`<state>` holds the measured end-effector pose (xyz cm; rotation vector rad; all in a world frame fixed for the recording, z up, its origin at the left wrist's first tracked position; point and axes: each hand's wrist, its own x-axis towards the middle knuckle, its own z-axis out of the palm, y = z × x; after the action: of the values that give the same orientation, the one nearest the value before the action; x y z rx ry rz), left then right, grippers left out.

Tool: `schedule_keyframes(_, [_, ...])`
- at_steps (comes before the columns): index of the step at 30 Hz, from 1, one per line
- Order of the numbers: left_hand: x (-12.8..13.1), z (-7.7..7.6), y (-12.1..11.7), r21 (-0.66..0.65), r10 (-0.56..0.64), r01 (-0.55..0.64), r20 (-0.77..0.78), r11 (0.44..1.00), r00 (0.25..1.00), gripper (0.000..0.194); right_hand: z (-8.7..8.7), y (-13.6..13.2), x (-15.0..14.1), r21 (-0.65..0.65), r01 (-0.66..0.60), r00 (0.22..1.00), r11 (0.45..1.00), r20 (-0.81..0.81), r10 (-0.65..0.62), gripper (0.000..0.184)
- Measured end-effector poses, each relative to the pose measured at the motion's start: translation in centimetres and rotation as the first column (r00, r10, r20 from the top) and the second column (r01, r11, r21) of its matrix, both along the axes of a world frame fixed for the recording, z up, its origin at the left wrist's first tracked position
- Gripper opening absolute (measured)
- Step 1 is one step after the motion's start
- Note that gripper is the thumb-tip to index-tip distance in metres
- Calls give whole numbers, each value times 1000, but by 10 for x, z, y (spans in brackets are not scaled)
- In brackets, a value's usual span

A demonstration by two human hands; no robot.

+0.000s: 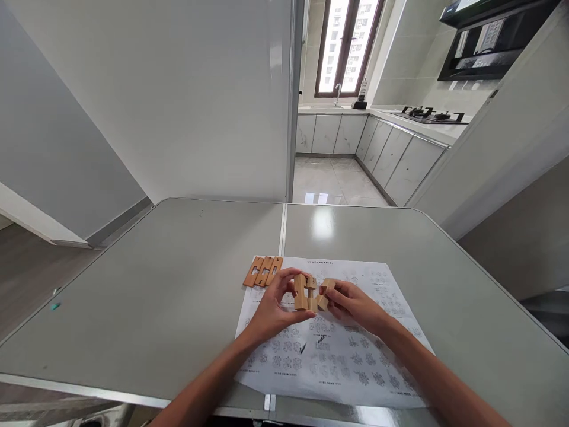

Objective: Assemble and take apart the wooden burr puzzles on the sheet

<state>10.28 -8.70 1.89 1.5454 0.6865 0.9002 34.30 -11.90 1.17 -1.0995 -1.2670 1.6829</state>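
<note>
My left hand point(276, 302) is closed around a few light wooden puzzle blocks point(300, 292), thumb below and fingers above. Dark marks show on the tops of the blocks. Just to the right, my right hand point(351, 301) pinches a notched wooden block point(326, 293) between thumb and fingers. A narrow gap separates the two sets of wood. Both hands are over a printed instruction sheet point(329, 362) with rows of small diagrams. Left of my left hand, three flat, darker wooden pieces with slots point(263, 271) lie side by side at the sheet's upper left corner.
The grey table point(133, 308) has a metal seam down its middle. A small green bit point(56, 306) lies near its left edge. Past the far edge are a pale panel point(222, 107) and a kitchen with white cabinets point(326, 133) and a gas hob point(429, 114).
</note>
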Motion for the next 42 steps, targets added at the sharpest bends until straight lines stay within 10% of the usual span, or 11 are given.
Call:
schedule_keyframes(11, [0,1,-2,3,-109,109,-10,994,994,75,-10,-1,-9,-54,-150,973,987,-188,137,50])
schedule_keyframes(42, [6,-4,-9,87,-65,95,-301,992,951,75,-4,-3,-16,54,-113,993,992,-25,115,49])
